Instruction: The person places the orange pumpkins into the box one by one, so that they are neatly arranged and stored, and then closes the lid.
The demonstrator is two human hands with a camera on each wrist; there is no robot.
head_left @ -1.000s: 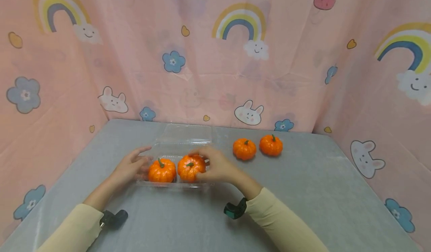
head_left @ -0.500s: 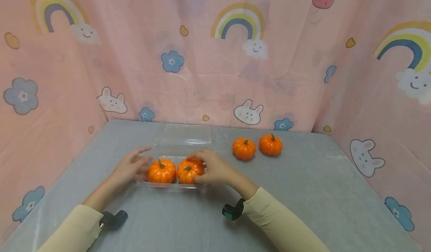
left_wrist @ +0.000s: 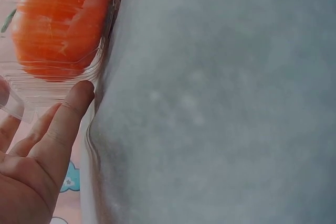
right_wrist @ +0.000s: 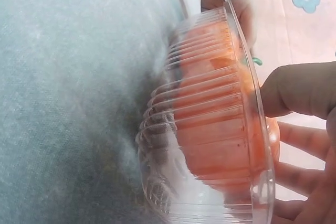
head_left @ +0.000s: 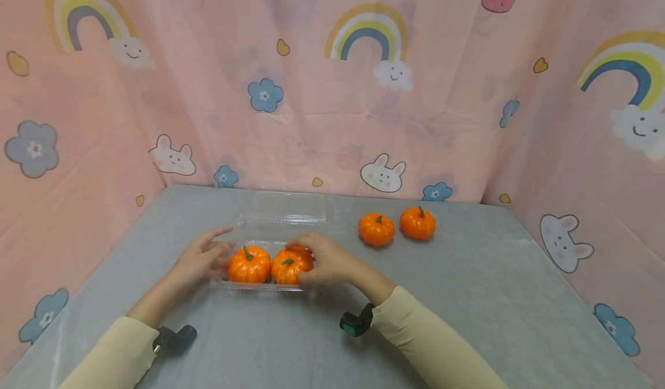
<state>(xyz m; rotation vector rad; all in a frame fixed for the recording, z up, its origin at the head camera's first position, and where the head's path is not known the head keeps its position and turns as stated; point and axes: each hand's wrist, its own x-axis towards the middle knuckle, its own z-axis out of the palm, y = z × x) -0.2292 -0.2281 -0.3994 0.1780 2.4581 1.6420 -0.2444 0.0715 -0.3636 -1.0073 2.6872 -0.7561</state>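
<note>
A clear plastic clamshell box (head_left: 249,285) lies with its lid (head_left: 288,207) folded back, away from the person. In its left half sits a small orange pumpkin (head_left: 248,266), green stem up. My right hand (head_left: 332,259) grips a second pumpkin (head_left: 287,270) in the right half, thumb on the near side and fingers over the far side; its stem tips left. At the box's left end is my left hand (head_left: 200,257), fingers extended. The left wrist view shows its fingertips (left_wrist: 80,94) against the ridged plastic wall. Through the box side the right wrist view shows orange pumpkin (right_wrist: 210,124).
Two more pumpkins, one (head_left: 376,229) and another (head_left: 418,223), stand on the grey tabletop (head_left: 467,296) right of the box. A pink printed curtain (head_left: 332,135) encloses the back and sides. Dark devices (head_left: 356,321) are strapped at both wrists.
My right hand has moved slightly left and down with its pumpkin, which now sits lower in the box, its stem tipped further left. The left hand stays at the box's end.
</note>
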